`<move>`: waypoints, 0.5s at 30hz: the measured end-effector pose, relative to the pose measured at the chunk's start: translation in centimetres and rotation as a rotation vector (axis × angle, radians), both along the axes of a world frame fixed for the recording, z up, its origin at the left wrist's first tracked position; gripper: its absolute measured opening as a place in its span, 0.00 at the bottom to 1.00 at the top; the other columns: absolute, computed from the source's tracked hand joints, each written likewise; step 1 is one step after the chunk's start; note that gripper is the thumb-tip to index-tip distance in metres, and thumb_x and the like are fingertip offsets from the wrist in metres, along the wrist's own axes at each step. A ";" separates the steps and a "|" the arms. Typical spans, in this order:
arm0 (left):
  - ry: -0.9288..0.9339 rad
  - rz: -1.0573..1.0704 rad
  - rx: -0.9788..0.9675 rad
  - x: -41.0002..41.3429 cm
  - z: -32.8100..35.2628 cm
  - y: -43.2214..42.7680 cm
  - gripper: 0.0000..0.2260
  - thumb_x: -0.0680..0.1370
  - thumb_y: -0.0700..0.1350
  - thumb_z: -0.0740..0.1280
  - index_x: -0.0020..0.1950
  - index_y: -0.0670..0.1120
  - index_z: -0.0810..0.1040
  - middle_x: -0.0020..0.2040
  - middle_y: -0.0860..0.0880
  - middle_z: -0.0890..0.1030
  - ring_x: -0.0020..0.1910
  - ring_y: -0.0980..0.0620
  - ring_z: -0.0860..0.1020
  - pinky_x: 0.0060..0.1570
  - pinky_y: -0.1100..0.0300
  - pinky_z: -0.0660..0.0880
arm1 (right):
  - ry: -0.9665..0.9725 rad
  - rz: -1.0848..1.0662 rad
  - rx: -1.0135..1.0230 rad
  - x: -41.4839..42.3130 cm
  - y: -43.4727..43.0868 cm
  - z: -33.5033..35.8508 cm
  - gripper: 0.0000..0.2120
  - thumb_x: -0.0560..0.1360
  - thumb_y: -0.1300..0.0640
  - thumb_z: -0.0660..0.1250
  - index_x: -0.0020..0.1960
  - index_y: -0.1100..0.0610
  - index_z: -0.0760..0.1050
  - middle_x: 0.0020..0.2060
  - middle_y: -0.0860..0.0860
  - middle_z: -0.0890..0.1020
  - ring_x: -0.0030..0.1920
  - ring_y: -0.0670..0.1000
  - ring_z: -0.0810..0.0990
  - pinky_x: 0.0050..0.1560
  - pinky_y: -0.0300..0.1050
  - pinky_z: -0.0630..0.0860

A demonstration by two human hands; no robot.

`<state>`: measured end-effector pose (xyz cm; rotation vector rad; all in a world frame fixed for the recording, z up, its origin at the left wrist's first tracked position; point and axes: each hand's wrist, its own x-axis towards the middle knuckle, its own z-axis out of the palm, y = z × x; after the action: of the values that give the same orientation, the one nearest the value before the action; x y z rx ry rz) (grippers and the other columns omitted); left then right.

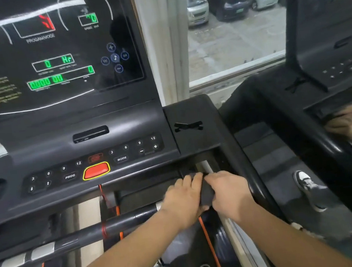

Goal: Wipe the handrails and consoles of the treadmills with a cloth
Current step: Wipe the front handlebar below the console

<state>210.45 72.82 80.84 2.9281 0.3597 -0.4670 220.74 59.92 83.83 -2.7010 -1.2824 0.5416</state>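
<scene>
The person's left forearm (118,247) and right forearm (282,231) are bare, extend forward and converge toward the hands.

The left hand (183,199) sits below and to the right of the red button (96,170). It is palm down, knuckles up, with its fingers curled over the left edge of the cloth (205,193).

The right hand (228,191) sits farther right of the red button, level with the left hand. It is palm down, with its fingers curled onto the right edge of the cloth.

The hands are close together and grip the cloth between them. The left forearm passes below the red button. The right forearm lies well to its right.
</scene>
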 end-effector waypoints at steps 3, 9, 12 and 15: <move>-0.014 -0.010 -0.036 0.8 -0.2 -0.3 0.42 0.80 0.64 0.64 0.83 0.47 0.45 0.73 0.44 0.66 0.68 0.42 0.70 0.66 0.46 0.71 | 0.032 -0.035 -0.017 0.3 0.1 0.2 0.21 0.74 0.55 0.67 0.66 0.47 0.77 0.61 0.46 0.81 0.64 0.52 0.79 0.61 0.47 0.77; -0.092 0.003 0.054 -7.1 -1.3 3.7 0.44 0.76 0.60 0.70 0.82 0.52 0.45 0.69 0.47 0.72 0.62 0.44 0.75 0.64 0.49 0.74 | 0.108 -0.179 0.103 2.2 -1.3 4.3 0.30 0.79 0.46 0.69 0.78 0.47 0.66 0.76 0.44 0.69 0.76 0.48 0.68 0.73 0.47 0.67; -0.076 0.063 0.060 -9.9 -0.5 5.2 0.44 0.75 0.63 0.70 0.83 0.52 0.50 0.67 0.48 0.74 0.60 0.46 0.77 0.62 0.51 0.76 | 0.096 -0.402 -0.053 4.1 -3.6 4.6 0.29 0.77 0.40 0.70 0.69 0.56 0.69 0.66 0.53 0.76 0.66 0.56 0.76 0.59 0.52 0.77; 0.017 0.112 0.084 -7.5 1.2 3.3 0.42 0.77 0.70 0.58 0.83 0.49 0.49 0.70 0.47 0.70 0.66 0.44 0.73 0.64 0.48 0.72 | 0.257 -0.533 -0.183 4.8 -5.1 3.7 0.25 0.77 0.36 0.68 0.58 0.57 0.71 0.51 0.52 0.79 0.53 0.56 0.80 0.50 0.48 0.77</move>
<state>202.93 76.10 82.08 2.9654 0.5555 -0.4719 225.50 54.79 87.49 -2.8242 -0.4396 0.9212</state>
